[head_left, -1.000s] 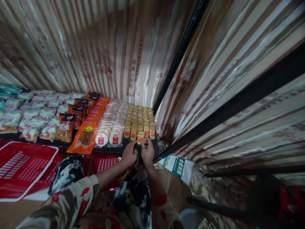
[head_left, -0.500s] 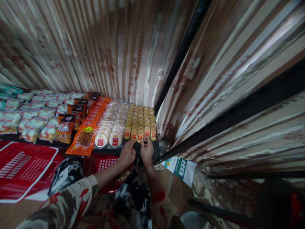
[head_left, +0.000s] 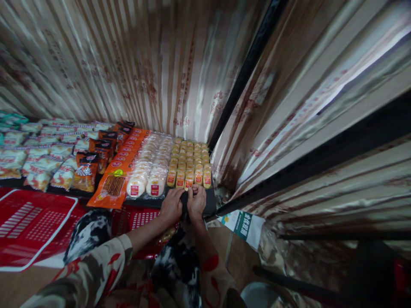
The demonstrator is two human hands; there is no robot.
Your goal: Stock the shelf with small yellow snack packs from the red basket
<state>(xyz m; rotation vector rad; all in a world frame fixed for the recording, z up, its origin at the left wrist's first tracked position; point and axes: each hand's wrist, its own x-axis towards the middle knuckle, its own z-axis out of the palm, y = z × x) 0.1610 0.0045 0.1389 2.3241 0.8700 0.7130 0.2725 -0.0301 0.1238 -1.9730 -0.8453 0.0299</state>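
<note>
My left hand and my right hand rest side by side at the front edge of a dark shelf. Both hands have fingers curled, pinching at the front of the rows of small yellow snack packs. What the fingertips hold is too small to make out. Left of those packs lie two rows of round white cakes in clear wrap, then a column of orange packets.
Further left on the shelf lie brown bags and pale snack bags. Red plastic baskets sit below the shelf front. Striped foil sheeting lines the back and right walls. A green-and-white label hangs near the shelf's right end.
My right hand has pulled back a little and curled tighter beside the left hand. The view has shifted slightly; the goods on the shelf have not moved.
</note>
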